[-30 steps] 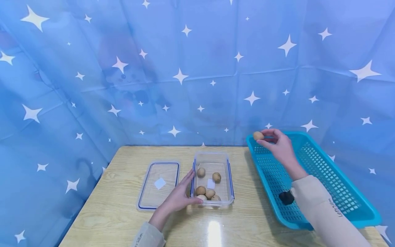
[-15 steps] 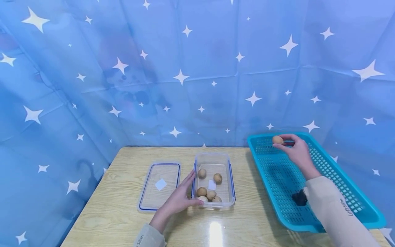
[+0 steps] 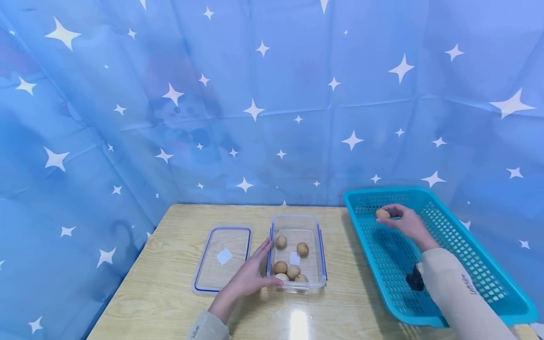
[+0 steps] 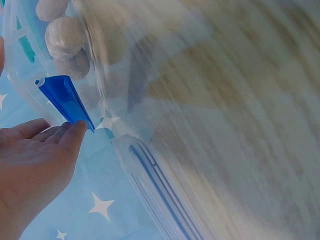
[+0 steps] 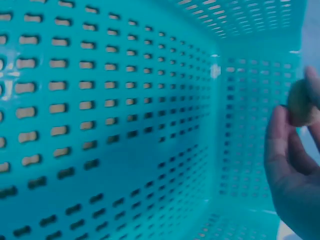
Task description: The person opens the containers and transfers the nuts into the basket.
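Observation:
My right hand (image 3: pixel 410 223) pinches a small round brown potato (image 3: pixel 383 214) between thumb and fingers. It is low inside the far end of the turquoise basket (image 3: pixel 382 278). In the right wrist view, the potato (image 5: pixel 300 104) sits at the fingertips, before the basket's end wall. My left hand (image 3: pixel 250 276) rests against the left side of a clear plastic box (image 3: pixel 314 236), fingers extended and thumb at the front corner. Several potatoes (image 3: pixel 302 249) lie in the box, most near its front. In the left wrist view, fingertips touch the box's blue-edged latch flap (image 4: pixel 67 100).
The box's clear lid (image 3: pixel 212 278) with a blue seal lies flat left of the box. A white paper square (image 3: pixel 224 256) is on it; another lies in the box. A blue star-print curtain (image 3: pixel 272 118) stands behind the wooden table (image 3: pixel 144 283).
My right hand has carried the potato rightward over the basket's rim, then lowered it into the basket's far end. My left hand stays at the box. The head view shifts slightly.

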Demonstrator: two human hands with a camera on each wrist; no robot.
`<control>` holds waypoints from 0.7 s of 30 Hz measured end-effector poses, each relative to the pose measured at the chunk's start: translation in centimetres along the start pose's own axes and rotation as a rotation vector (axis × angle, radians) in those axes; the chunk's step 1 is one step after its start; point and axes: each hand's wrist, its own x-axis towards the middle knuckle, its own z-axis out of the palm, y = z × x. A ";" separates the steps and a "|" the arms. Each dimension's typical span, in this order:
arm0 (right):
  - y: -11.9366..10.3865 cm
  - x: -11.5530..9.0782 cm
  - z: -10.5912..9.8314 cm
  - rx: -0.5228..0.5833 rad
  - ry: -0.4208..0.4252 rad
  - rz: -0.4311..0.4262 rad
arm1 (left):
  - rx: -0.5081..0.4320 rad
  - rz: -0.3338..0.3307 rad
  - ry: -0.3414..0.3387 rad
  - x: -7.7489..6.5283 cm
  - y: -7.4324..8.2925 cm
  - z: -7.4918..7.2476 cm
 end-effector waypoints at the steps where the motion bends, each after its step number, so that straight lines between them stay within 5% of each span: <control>1: 0.3 0.0 0.1 0.000 -0.019 0.009 | -0.001 0.001 -0.001 0.0 0.0 0.1; 11: 2.5 1.0 1.7 -0.068 -0.162 0.046 | -0.006 0.002 0.006 0.0 0.0 0.0; 21: 2.4 0.9 2.5 -0.132 -0.159 0.105 | -0.007 -0.001 -0.001 -0.1 0.2 0.0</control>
